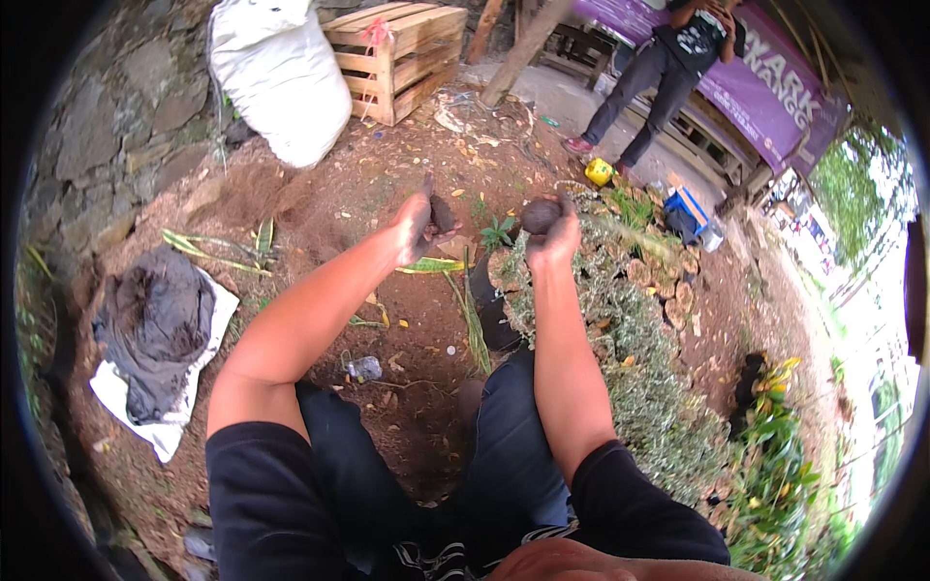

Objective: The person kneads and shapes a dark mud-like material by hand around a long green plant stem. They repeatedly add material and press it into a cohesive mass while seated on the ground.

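Note:
My left hand is stretched out over the bare ground, palm turned inward, with a dark clump of soil in it. In my right hand rests a rounder dark ball of soil, cupped by the fingers. The hands are apart, with a small green plant on the ground between them. Variegated snake plant leaves lie below and beside the left hand. Dark soil-stained cloth sits on a white sack at the left.
A stuffed white sack and a slatted wooden crate stand ahead by the stone wall. Another person stands at the upper right near a yellow object. Silvery plants and cut log rounds border my right side.

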Tool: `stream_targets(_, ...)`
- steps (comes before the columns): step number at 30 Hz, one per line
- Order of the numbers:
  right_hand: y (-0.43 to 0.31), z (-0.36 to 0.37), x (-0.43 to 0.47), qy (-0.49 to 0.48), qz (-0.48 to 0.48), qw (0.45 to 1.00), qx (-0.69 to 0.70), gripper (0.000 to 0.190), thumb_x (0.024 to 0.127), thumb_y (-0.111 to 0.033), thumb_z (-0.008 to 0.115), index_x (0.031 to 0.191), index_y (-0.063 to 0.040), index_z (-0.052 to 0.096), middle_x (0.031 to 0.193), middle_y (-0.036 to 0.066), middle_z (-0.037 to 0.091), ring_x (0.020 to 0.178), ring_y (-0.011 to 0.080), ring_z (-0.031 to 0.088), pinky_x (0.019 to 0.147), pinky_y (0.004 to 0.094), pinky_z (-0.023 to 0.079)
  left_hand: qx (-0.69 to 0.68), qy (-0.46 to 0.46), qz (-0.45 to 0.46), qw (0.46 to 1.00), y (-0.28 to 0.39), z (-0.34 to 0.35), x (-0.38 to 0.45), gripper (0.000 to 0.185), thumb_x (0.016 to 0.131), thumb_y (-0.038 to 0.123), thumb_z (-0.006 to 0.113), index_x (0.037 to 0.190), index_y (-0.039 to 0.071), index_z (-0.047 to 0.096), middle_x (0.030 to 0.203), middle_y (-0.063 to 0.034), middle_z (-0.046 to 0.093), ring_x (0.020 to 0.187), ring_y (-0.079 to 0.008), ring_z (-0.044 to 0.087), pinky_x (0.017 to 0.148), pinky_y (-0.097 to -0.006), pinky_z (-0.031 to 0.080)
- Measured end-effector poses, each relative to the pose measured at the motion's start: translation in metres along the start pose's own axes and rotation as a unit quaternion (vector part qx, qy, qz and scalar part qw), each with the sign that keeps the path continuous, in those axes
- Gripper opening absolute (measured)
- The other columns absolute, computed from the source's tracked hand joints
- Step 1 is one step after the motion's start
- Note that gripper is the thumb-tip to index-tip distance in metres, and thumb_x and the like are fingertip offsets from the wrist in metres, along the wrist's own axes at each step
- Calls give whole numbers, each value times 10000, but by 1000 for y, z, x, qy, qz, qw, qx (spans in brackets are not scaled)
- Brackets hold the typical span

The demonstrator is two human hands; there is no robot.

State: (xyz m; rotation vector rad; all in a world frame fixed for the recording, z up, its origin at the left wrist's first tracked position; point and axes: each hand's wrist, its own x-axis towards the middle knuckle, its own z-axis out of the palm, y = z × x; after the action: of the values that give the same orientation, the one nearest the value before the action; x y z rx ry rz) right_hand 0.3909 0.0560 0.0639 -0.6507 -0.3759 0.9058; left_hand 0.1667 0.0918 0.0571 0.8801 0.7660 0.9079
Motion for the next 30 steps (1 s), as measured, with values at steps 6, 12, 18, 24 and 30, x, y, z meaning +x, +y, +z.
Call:
stream_targets(6,51,-23,10,-197,-14,980,6,167,948,-220,638,928,-56,661,871,54,665,764,176,620,694,355,513,17,-54,0,998,-22,50,27,759,1001,712,243,1054,35,580,960,-157,610,898,-251,596,832,-399,496)
stream_targets(12,110,48,-31,-52,132,990,20,189,976,-234,592,936,-61,659,875,52,678,768,227,669,750,390,570,20,-78,-29,996,12,23,-4,966,975,763,77,1468,20,449,1423,-204,564,1395,-303,462,1221,-459,225)
stream_targets(18,59,45,-34,-27,202,965,163,231,1009,-280,538,868,-109,605,791,47,645,695,208,624,658,354,522,76,41,80,993,24,7,-10,938,969,777,241,1584,68,240,1622,-203,307,1477,-325,334,1233,-480,172)
stream_targets(24,97,56,-68,-107,183,969,127,267,1011,-289,465,932,-93,629,900,88,687,839,234,655,799,376,539,191,179,209,942,-17,13,21,753,1018,645,345,1358,1,540,1194,-197,653,979,-298,665,957,-429,479)
stream_targets(30,71,53,-61,-184,278,938,99,328,1037,-334,457,907,-95,639,928,78,699,888,239,666,871,389,524,239,181,237,924,-9,42,7,546,1030,453,455,1285,-7,598,1108,-191,700,1044,-311,657,967,-421,458)
